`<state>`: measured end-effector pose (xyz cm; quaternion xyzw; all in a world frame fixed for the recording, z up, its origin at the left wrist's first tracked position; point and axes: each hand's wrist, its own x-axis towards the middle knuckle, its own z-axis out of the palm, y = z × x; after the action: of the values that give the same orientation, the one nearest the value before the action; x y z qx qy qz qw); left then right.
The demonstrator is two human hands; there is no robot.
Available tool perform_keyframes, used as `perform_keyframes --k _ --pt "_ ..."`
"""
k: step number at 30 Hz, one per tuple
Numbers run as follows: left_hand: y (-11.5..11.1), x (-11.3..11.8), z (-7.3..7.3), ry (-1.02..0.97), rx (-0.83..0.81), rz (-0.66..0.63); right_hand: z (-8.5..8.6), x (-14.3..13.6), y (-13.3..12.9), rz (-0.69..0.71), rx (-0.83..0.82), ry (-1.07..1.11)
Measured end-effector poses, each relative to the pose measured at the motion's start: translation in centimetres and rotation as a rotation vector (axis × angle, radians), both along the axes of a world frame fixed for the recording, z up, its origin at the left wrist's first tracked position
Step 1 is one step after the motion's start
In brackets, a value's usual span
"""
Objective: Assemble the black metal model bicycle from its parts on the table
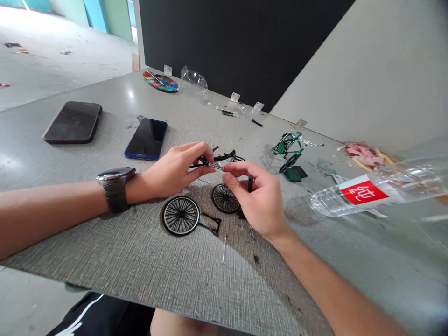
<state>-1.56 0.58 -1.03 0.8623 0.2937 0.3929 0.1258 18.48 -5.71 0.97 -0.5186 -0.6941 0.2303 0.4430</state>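
Black bicycle frame [221, 158], long axis sideways, rises slightly rightward. Left hand [177, 169] pinches it; right hand [261, 196] pinches a silvery piece [216, 165].

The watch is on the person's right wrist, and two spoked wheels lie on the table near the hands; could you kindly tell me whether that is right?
Not quite: the head view shows the watch on the wrist of the left hand, not the right hand. The two spoked wheels do lie on the table near the hands.
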Motion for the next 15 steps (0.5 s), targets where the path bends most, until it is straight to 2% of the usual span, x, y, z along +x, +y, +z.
perform_keyframes --k 5,10,15 --pt "-0.02 0.03 -0.03 0.008 -0.023 -0.034 -0.28 -0.06 0.08 -0.041 0.019 0.03" --pt "-0.24 0.08 0.04 0.05 -0.009 -0.095 -0.48 0.05 -0.02 -0.01 0.087 -0.135" --pt "-0.24 0.12 0.09 0.057 -0.019 -0.079 -0.36 0.1 -0.07 0.016 0.155 -0.23"
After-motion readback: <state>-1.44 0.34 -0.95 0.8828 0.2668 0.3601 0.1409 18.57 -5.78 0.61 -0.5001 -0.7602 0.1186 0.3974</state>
